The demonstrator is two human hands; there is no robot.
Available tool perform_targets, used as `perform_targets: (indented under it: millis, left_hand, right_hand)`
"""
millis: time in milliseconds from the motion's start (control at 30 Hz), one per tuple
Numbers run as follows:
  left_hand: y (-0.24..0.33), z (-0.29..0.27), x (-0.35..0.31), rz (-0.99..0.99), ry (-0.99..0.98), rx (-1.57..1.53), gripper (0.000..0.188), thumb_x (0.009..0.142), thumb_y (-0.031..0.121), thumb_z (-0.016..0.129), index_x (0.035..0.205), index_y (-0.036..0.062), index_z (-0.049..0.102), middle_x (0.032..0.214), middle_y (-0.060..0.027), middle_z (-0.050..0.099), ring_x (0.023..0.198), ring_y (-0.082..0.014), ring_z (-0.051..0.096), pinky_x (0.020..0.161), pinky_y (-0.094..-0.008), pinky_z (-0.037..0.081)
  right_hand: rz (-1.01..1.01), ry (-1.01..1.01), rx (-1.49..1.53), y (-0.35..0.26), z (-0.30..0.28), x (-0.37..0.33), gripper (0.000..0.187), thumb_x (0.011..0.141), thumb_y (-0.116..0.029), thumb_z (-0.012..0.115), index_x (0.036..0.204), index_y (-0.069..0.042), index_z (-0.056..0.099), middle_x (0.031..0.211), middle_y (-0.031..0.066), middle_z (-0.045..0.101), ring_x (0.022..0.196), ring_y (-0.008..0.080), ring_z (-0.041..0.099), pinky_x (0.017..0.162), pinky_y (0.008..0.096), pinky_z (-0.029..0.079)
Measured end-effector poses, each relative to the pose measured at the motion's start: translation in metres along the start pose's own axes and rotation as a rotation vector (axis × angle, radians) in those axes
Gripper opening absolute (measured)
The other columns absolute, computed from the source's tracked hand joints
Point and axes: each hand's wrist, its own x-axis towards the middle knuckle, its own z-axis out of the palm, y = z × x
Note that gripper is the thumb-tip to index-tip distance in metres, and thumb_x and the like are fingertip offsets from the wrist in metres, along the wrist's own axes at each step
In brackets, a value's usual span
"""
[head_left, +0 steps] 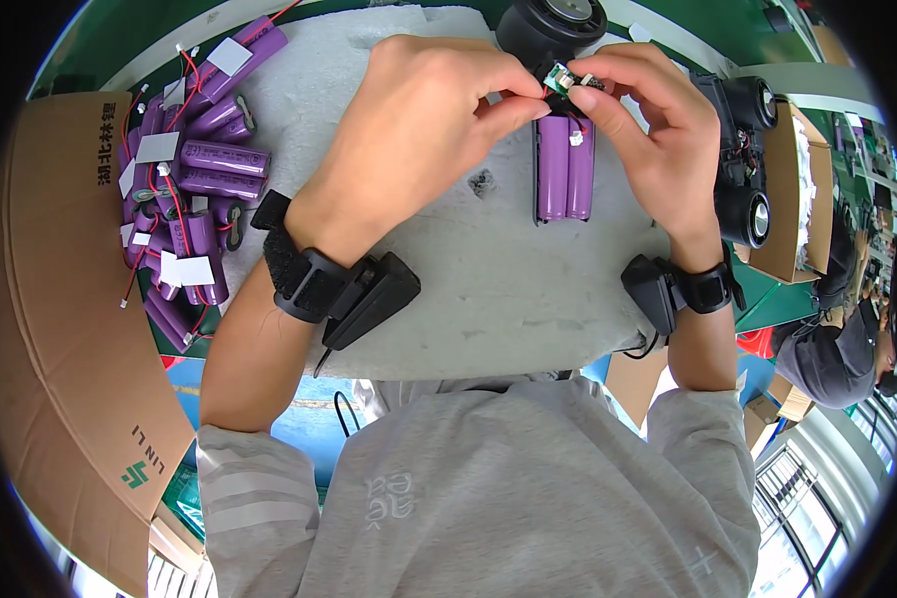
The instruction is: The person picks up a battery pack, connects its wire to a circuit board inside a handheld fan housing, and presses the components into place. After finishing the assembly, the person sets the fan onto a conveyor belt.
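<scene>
Open room is left on the grey mat (508, 299) below the purple battery pack (565, 174), down to the near edge; it is bounded leftward by heaped purple packs (209, 164) and rightward by black round units (743, 214). Dark print and a green mark are borne by the carton (70, 299). The pack, two glossy cells side by side, is laid at the mat's far part. Its green circuit board (560, 79) is pinched by the right hand (663, 125); whether anything is gripped by the left hand's (419, 140) nearly meeting fingertips cannot be told.
</scene>
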Motion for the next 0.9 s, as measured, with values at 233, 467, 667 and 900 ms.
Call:
perform_targets:
  millis: [233, 467, 667, 900]
  left_hand:
    - [0.0048, -0.0024, 0.0012, 0.153, -0.033, 0.116, 0.011, 0.077, 0.006, 0.075, 0.085, 0.0021, 0.069, 0.079, -0.0070, 0.067, 0.061, -0.0231, 0.061, 0.054, -0.0292, 0.047]
    - [0.0082, -0.0022, -0.0009, 0.130, -0.077, 0.149, 0.012, 0.076, 0.005, 0.074, 0.086, 0.0022, 0.068, 0.081, -0.0074, 0.066, 0.063, -0.0248, 0.061, 0.055, -0.0316, 0.048]
    - [0.0097, -0.0014, -0.0004, 0.085, -0.075, 0.177, 0.013, 0.077, 0.006, 0.075, 0.087, 0.0022, 0.068, 0.081, -0.0074, 0.066, 0.063, -0.0247, 0.061, 0.055, -0.0317, 0.048]
    - [0.0101, -0.0012, 0.0011, 0.071, -0.047, 0.166, 0.011, 0.078, 0.007, 0.075, 0.086, 0.0025, 0.069, 0.079, -0.0079, 0.067, 0.061, -0.0210, 0.062, 0.054, -0.0278, 0.047]
  right_hand:
    - [-0.033, -0.023, -0.054, 0.0026, -0.0024, 0.0006, 0.019, 0.087, 0.003, 0.065, 0.106, 0.004, 0.066, 0.098, 0.0075, 0.062, 0.084, 0.0133, 0.058, 0.077, 0.0249, 0.047]
    - [-0.034, -0.040, -0.056, 0.0032, -0.0033, 0.0001, 0.019, 0.087, 0.002, 0.065, 0.106, 0.003, 0.066, 0.098, 0.0079, 0.062, 0.084, 0.0135, 0.058, 0.077, 0.0249, 0.047]
    - [-0.030, -0.052, -0.122, -0.0003, -0.0044, 0.0016, 0.016, 0.089, 0.000, 0.064, 0.105, 0.003, 0.065, 0.097, 0.0082, 0.062, 0.086, 0.0140, 0.059, 0.077, 0.0248, 0.048]
    - [-0.012, -0.065, -0.147, -0.0026, -0.0034, 0.0017, 0.014, 0.092, -0.001, 0.061, 0.105, 0.003, 0.063, 0.099, 0.0082, 0.061, 0.088, 0.0145, 0.060, 0.079, 0.0256, 0.049]
